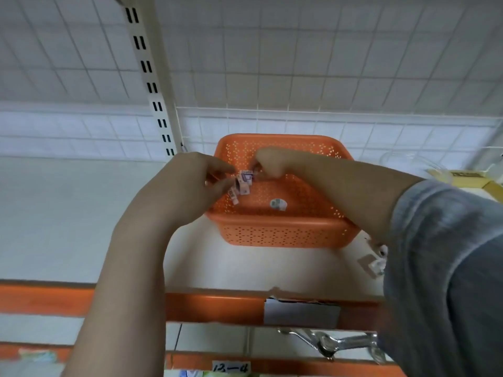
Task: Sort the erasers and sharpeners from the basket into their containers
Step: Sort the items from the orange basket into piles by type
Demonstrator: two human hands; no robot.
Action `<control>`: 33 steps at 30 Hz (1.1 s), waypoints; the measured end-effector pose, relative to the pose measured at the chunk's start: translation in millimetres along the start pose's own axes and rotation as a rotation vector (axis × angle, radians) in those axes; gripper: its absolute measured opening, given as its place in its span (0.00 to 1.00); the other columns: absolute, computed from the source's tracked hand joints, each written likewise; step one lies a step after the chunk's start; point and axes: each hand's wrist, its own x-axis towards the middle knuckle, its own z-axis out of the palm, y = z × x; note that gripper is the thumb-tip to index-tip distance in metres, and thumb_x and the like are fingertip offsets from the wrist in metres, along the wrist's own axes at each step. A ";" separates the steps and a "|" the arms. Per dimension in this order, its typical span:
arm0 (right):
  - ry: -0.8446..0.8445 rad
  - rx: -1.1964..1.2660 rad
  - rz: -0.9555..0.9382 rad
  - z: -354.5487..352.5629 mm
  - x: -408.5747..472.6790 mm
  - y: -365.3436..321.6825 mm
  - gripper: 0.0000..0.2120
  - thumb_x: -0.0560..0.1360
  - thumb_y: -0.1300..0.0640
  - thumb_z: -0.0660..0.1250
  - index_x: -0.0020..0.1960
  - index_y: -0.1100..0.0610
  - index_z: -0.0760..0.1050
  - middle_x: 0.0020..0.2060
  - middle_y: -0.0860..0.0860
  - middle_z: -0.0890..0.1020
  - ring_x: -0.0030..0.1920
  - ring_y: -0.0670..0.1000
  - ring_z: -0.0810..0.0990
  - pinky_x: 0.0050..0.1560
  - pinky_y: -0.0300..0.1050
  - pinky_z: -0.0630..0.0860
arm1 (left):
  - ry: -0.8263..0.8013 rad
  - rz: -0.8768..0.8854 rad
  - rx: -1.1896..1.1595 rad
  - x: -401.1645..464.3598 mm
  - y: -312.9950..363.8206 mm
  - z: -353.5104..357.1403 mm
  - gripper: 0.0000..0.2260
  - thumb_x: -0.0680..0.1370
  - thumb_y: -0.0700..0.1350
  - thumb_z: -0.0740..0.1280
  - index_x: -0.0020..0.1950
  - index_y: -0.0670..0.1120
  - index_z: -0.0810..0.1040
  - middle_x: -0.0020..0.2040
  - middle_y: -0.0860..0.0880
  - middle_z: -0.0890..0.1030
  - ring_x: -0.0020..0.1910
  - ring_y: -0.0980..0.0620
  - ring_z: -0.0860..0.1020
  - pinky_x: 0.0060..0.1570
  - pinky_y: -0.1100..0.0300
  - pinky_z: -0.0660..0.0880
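Observation:
An orange perforated basket [283,235] stands on the white shelf. Both hands meet above its left rim. My left hand [187,183] grips several small white erasers with purple print [243,183]. My right hand [269,163] is closed just right of that cluster, pinching its upper edge; I cannot see whether it holds a separate piece. One white eraser with a label [278,204] lies on the basket floor. The rest of the basket floor that shows is bare.
A clear plastic container [405,159] and a yellow cardboard box [468,180] stand at the right, partly behind my grey sleeve. Small white pieces [374,261] lie on the shelf by my right forearm. The shelf has an orange front edge [215,308] and a wire grid back.

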 end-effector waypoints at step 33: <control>0.896 0.949 0.626 27.4 -232.6 -26.8 0.07 0.73 0.58 0.70 0.50 0.54 0.83 0.33 0.46 0.83 0.23 0.37 0.74 0.27 0.27 0.67 | -0.464 0.098 0.673 134.1 -4.2 72.2 0.16 0.70 0.46 0.74 0.55 0.41 0.80 0.48 0.47 0.82 0.47 0.49 0.80 0.52 0.55 0.77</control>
